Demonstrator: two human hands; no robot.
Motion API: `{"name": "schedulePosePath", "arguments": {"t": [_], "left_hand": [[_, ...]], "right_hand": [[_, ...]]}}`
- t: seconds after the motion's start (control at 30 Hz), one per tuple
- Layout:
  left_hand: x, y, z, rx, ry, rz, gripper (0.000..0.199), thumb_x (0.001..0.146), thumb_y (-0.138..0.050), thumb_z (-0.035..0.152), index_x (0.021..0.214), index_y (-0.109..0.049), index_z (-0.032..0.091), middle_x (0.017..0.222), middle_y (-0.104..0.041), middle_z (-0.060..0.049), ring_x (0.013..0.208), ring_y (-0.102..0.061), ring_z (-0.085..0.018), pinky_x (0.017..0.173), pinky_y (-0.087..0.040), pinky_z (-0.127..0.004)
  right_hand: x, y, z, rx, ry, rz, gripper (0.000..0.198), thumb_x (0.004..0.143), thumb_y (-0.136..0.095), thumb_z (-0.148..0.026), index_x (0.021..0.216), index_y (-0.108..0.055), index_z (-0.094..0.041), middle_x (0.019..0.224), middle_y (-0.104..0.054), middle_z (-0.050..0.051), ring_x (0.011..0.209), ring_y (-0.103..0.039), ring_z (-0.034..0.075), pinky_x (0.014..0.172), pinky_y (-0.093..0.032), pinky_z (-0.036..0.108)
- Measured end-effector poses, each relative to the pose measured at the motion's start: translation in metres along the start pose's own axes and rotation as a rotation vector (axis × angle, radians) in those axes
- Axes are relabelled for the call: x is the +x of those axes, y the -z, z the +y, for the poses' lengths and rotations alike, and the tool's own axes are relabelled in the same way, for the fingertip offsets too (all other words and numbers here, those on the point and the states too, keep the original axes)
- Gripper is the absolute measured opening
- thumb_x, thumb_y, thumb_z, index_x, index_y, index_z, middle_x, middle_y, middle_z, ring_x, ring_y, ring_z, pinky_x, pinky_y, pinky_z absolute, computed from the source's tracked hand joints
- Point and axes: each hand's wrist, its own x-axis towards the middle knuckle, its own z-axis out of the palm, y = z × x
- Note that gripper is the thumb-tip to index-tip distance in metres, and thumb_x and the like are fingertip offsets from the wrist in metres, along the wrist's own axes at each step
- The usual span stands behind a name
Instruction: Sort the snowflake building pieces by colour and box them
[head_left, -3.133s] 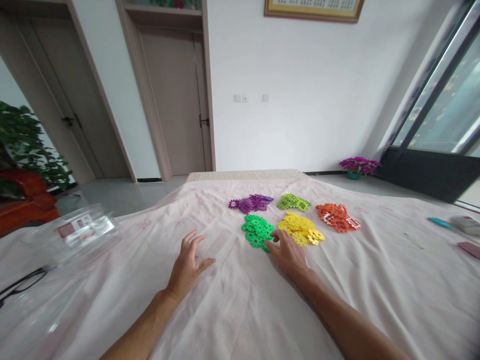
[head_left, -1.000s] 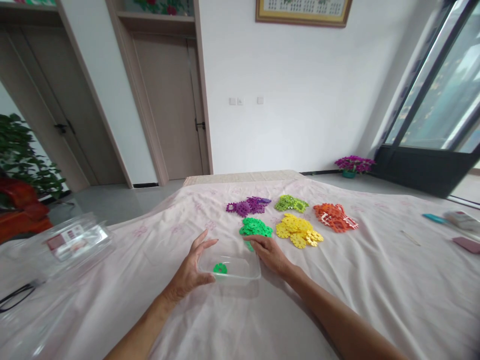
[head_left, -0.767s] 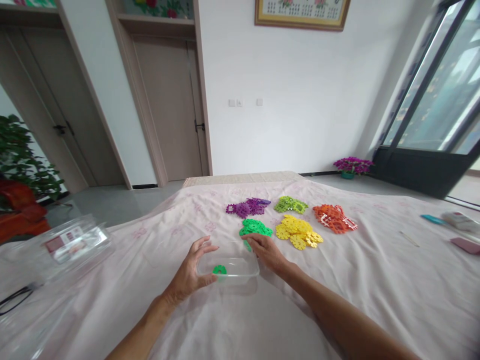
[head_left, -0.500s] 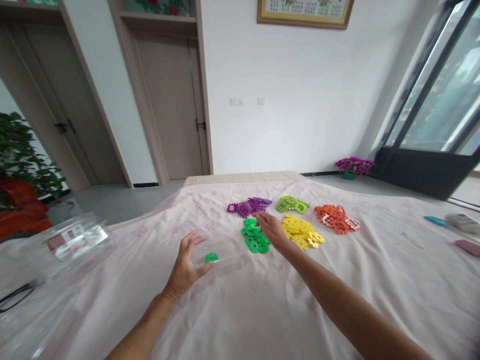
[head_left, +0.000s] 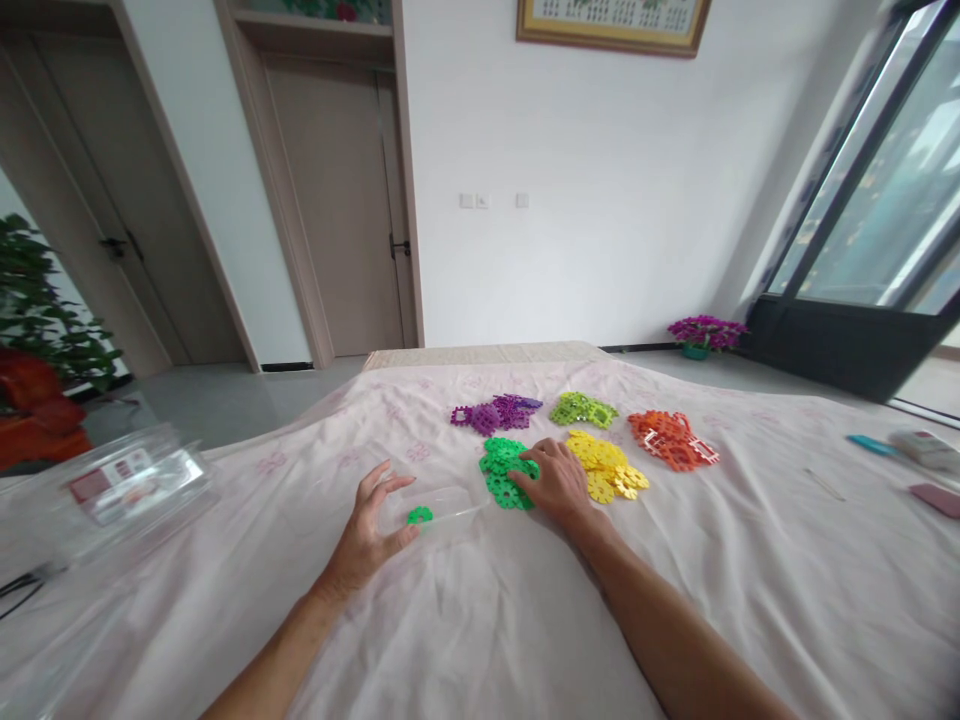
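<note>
My left hand (head_left: 373,525) is curled around the left end of a clear plastic box (head_left: 454,507), thumb in front and fingers behind. Inside the box lies one green notched disc (head_left: 420,515). Over the right side of a pile of green notched discs (head_left: 504,462) is my right hand (head_left: 559,482), thumb and fingers apart and touching the pile; no disc shows lifted. A yellow pile (head_left: 604,465) of the same kind of pieces lies just right of that hand. Behind are purple pieces (head_left: 495,412) and lime-green pieces (head_left: 583,409). Orange-red pieces (head_left: 671,440) lie further right.
A pale flowered cloth (head_left: 420,640) covers the table in soft folds. Stacked clear containers (head_left: 142,490) stand at the left, with black-framed glasses (head_left: 22,585) in front. At the right lie a thin stick (head_left: 823,484), a blue item (head_left: 870,443) and a pink block (head_left: 936,499).
My right hand has come down and nearer to me, from the far edge of the green pile to its right side. My left hand stays at the box, whose visible tilt has changed slightly.
</note>
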Motion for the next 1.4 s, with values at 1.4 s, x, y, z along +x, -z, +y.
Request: {"name": "schedulePosePath", "arguments": {"t": [1.4], "left_hand": [[0.013,0.0,-0.002,-0.1,0.019,-0.088,0.074,0.073,-0.079,0.046,0.137,-0.052,0.024,0.152,-0.028,-0.014,0.143,-0.032,-0.037,0.115,-0.037,-0.056]], "right_hand": [[0.01,-0.023,-0.031,0.678,-0.071,0.232,0.025,0.09,-0.055,-0.038,0.097,-0.072,-0.02,0.093,-0.072,0.006,0.087,-0.063,0.021,0.081,-0.049,0.035]]}}
